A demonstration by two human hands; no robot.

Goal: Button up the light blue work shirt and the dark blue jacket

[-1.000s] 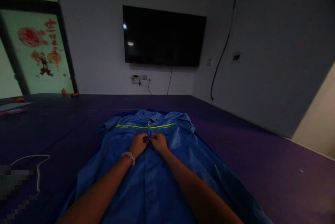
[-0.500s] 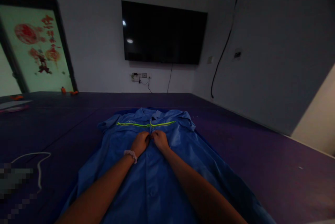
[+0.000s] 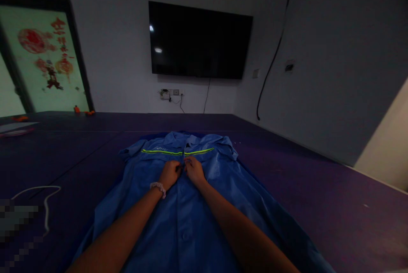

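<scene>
A blue shirt (image 3: 153,222) with yellow-green stripes across the chest lies spread on its back, collar pointing away from me. My left hand (image 3: 170,173), with a pale scrunchie (image 3: 158,189) at the wrist, pinches the front placket just below the stripes. Right beside it, my right hand (image 3: 194,171) has its fingers closed on the other side of the same placket. Whatever sits between the fingertips is too small and dark to make out. Lower down the placket a button (image 3: 185,236) shows on the cloth.
The shirt lies on a purple surface (image 3: 318,196). To the left are a white cable (image 3: 46,211) and a blurred-out flat object (image 3: 19,217). Small orange objects (image 3: 90,113) lie by the door. A television (image 3: 200,41) hangs on the far wall; a black cable (image 3: 270,60) dangles at the right.
Both hands stay at the same spot on the placket. Their fingers have shifted slightly, with a small gap opening between the left and right fingertips.
</scene>
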